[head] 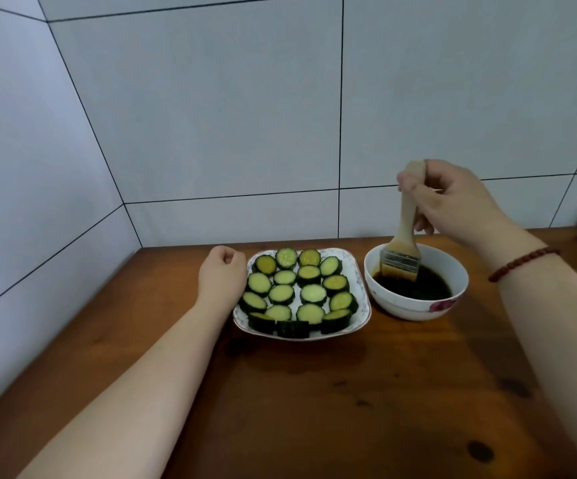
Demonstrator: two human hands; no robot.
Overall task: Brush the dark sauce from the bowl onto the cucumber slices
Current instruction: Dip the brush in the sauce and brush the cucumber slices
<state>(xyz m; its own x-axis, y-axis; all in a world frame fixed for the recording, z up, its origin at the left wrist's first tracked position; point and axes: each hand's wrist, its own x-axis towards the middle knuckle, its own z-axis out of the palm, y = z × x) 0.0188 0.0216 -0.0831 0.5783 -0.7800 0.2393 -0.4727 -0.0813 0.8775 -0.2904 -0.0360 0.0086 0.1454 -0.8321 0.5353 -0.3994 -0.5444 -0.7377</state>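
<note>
My right hand [453, 198] gripped the wooden handle of the brush [402, 243] near its top, fingers wrapped round it, and held it upright with the bristles dipped into the dark sauce [418, 288]. My left hand [223, 271] lay curled in a loose fist on the desk [314, 392], holding nothing, its knuckles just beside the left rim of the plate [361, 299].

Between my two hands sat that plate, white with a patterned edge, carrying the cucumber slices [301, 288] in rough rows, cut faces up. A few slices at the far edge looked yellower or browner than the others, so I judged those had probably taken sauce, though I could not be sure. Most of the rest were pale green and seemed bare. One dark piece at the near edge lay on its side.

Directly beneath my right hand stood the bowl [418, 309], white with a pink flower on its near wall, touching nothing, just to the right of the plate. The sauce filled its bottom.

By my reckoning the job was at an early stage: I was loading the brush, and most slices remained to be coated.
</note>
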